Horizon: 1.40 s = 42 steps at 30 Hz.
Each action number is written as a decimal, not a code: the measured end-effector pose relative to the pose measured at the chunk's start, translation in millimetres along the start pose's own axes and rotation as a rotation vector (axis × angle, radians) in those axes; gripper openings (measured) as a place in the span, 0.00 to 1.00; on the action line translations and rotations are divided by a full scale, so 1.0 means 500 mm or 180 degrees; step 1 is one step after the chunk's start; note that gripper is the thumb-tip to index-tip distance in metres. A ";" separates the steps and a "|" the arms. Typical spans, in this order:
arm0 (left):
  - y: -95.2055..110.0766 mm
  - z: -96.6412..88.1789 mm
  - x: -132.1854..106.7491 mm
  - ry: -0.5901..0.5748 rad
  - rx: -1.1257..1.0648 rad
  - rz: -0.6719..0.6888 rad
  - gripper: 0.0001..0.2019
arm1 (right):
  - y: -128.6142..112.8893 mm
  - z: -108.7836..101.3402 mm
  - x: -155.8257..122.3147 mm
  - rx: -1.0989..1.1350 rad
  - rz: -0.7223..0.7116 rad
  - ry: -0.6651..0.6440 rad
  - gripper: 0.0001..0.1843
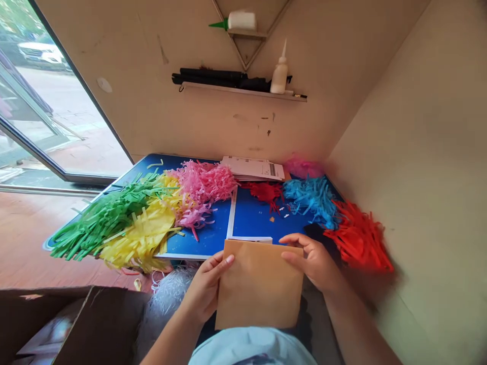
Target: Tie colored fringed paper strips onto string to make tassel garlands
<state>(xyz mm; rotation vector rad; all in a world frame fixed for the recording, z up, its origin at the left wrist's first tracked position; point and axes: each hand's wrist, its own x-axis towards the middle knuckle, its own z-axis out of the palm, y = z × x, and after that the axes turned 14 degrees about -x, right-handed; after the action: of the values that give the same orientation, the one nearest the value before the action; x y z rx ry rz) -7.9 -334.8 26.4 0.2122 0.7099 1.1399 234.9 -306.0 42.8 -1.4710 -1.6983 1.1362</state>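
The left hand (pixel 205 289) and right hand (pixel 312 261) both grip a kraft envelope (pixel 258 286) by its side edges; it stands tilted up just off the near edge of the table (pixel 251 215), seemingly held to keep it flat; shredded paper (pixel 205 182) lies beyond.

"Entry one?"

"Upper garment: pale blue top (pixel 251 347), soft fabric, small dark print near the lower edge of view."

"Entry two?"

"Left hand (pixel 207 289), right hand (pixel 314 261): both bare, as are the left forearm (pixel 167 339) and right forearm (pixel 353 324)."
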 end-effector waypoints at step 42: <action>-0.052 -0.009 0.016 0.0145 -0.0285 -0.0332 0.22 | -0.044 0.090 -0.016 -0.3099 -0.2426 0.1152 0.12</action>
<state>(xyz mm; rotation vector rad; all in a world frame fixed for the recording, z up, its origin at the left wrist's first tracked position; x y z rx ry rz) 10.7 -339.8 7.1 0.0728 0.7006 1.0769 187.4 -323.3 43.1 -1.1636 -2.3205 -0.4098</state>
